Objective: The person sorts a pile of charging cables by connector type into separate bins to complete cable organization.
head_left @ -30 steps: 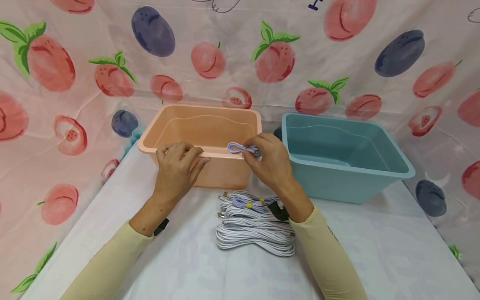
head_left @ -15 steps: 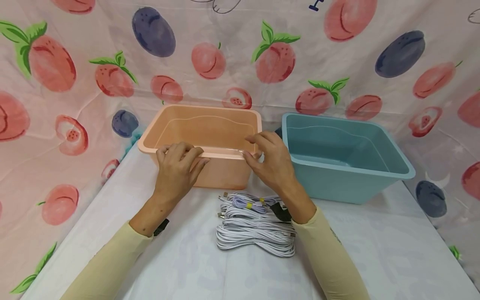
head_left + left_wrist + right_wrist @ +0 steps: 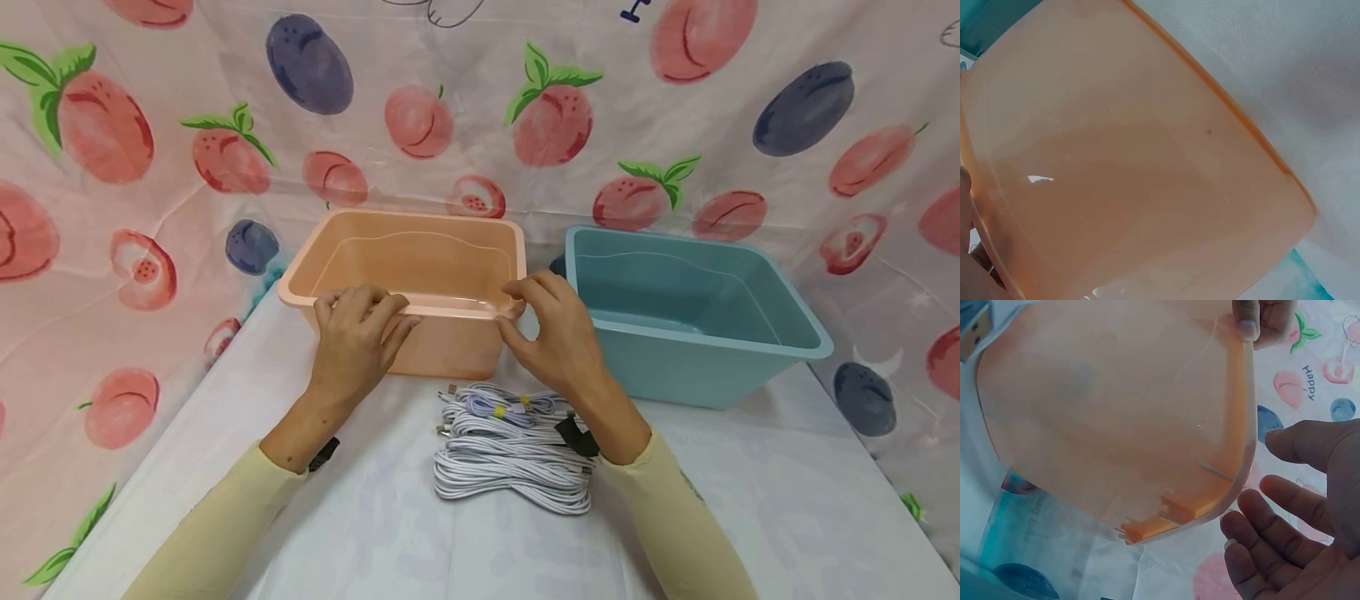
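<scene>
Left hand [image 3: 356, 337] at the near rim of the peach tub [image 3: 450, 354], fingers [image 3: 367, 298] curled over the edge and gripping it, thumb against the outer wall. Right hand [image 3: 558, 337] just beside the tub's near right corner, at 3 o'clock from the left hand, fingers [image 3: 525, 287] loosely spread and holding nothing, fingertips close to the rim; from the head view, cannot tell whether touching. In the right wrist view, same hand [image 3: 1310, 519] plainly apart from the tub [image 3: 1116, 412], palm bare, fingers relaxed and wide. In the left wrist view, only the tub's outer wall [image 3: 1135, 169] filling the frame.

Peach tub upright on the bench [image 3: 750, 500], toward 12 o'clock from the hands. Teal tub [image 3: 697, 367] upright just beside it at 3 o'clock, not touching. Bundle of white cables [image 3: 510, 458] lying on the bench at 6 o'clock from the peach tub, between the two forearms, a few coils bound with yellow ties. Pale yellow sleeves [image 3: 225, 525] on both arms, a dark strap at each wrist. Fruit-print cloth [image 3: 112, 250] hung behind and along the sides.
</scene>
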Tool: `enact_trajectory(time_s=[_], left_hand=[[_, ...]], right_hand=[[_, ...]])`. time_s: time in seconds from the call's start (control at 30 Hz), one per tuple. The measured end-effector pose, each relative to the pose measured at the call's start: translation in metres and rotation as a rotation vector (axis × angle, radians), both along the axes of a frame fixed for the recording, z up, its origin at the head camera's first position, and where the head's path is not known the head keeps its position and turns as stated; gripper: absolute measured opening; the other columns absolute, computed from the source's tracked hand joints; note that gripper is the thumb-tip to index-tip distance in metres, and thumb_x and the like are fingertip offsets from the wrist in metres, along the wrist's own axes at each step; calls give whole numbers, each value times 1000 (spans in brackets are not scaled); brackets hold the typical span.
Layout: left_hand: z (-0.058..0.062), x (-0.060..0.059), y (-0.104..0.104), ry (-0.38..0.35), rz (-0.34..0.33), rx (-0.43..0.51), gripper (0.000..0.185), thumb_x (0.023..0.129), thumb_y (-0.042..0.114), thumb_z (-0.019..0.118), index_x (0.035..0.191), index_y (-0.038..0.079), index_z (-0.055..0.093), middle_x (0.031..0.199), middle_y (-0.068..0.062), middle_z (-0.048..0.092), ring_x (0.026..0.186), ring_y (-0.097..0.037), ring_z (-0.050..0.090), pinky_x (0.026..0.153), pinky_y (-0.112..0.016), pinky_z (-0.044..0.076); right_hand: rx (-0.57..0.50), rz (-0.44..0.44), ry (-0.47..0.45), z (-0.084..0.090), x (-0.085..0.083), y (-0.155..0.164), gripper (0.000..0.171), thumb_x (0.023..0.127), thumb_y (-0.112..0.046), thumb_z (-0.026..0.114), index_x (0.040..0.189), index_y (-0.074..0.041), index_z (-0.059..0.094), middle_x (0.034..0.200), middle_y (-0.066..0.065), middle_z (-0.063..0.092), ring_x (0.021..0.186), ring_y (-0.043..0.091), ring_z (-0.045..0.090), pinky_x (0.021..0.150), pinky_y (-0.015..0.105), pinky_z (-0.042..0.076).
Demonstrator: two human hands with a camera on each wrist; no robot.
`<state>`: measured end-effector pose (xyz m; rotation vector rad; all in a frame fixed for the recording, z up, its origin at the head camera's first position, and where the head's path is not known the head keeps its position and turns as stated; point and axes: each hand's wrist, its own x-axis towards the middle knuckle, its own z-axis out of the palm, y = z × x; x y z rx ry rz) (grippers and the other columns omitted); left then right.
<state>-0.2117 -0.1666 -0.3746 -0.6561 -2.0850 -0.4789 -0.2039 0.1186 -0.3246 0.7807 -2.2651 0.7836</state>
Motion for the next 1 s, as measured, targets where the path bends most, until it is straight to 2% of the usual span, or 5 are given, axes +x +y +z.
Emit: enact_trajectory(time_s=[0.23,0.37,0.6,0.8,1.0], left_hand=[[2,-1,1,3,3,-18,30,100,36,74,109,8,72,100,-14,64,93,-35,62,93,-62,34],[3,1,1,-1,6,-19,31,100,37,75,109,7,72,101,-14,64,93,-34,62,93,-62,34],[2,1,1,-6,0,-7,30,99,36,76,109,8,72,100,-13,64,92,-34,62,94,-62,34],[1,0,1,-2,1,-1,32,100,37,74,109,7,72,100,-14,64,92,-34,62,94,-62,34],[1,0,1,4,6,-4,31,98,35,76,109,6,72,101,-14,64,94,-35,62,94,-62,34]], right_hand=[[40,-1,-6,-4,10,5,24,88,-13,82,107,-3,73,97,10,65,90,25,63,79,40,55],[86,-14,-53,-5,17,7,20,88,-15,83,103,-5,73,96,6,65,88,22,62,77,38,56],[169,21,-150,-8,24,7,27,87,-16,83,112,-10,75,108,2,69,93,19,68,82,37,62],[300,78,-218,-11,25,5,21,87,-18,83,105,-15,72,104,1,71,90,17,68,79,37,61],[447,130,-323,-15,23,2,28,88,-23,86,112,-14,74,103,0,75,89,16,67,78,36,59]])
